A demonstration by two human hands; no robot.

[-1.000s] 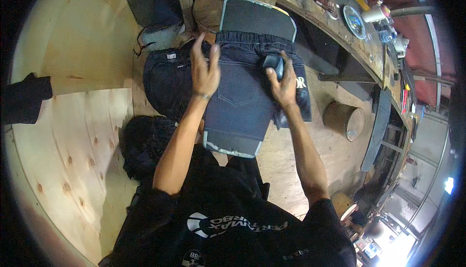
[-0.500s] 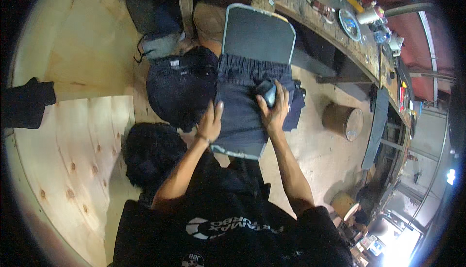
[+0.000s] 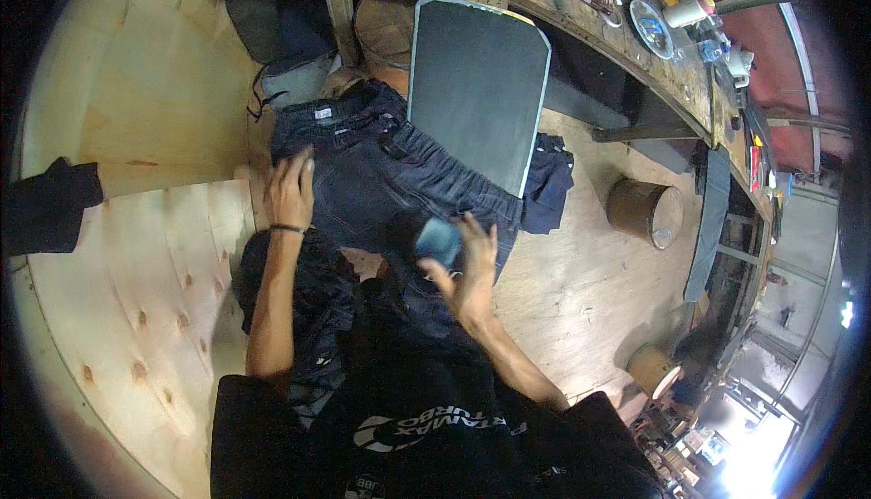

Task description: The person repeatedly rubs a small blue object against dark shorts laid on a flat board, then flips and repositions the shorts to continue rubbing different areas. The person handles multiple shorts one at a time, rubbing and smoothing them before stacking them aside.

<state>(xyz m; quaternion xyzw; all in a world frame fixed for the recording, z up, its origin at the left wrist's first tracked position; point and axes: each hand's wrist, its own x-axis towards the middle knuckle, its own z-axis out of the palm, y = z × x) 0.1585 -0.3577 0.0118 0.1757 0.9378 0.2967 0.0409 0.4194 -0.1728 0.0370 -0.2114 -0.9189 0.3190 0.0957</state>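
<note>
Dark elastic-waisted pants lie slantwise across my lap, their waistband crossing the lower part of a dark board with a pale rim. My left hand lies at the left edge of the dark garments, its fingers stretched out, beside another pair of dark pants with a small white label. Over the lower part of the front pants, my right hand has thumb and fingers around a bluish block. Motion blurs that block, so its exact kind is unclear.
A wooden workbench with a round dish and a white mug runs along the far right. More dark cloth sits beyond the board. A round wooden stool stands on the floor. Plywood panels are at left.
The pants have come off most of the board and swung down at an angle. My left hand has moved up and left. My right hand has moved left and nearer with the block.
</note>
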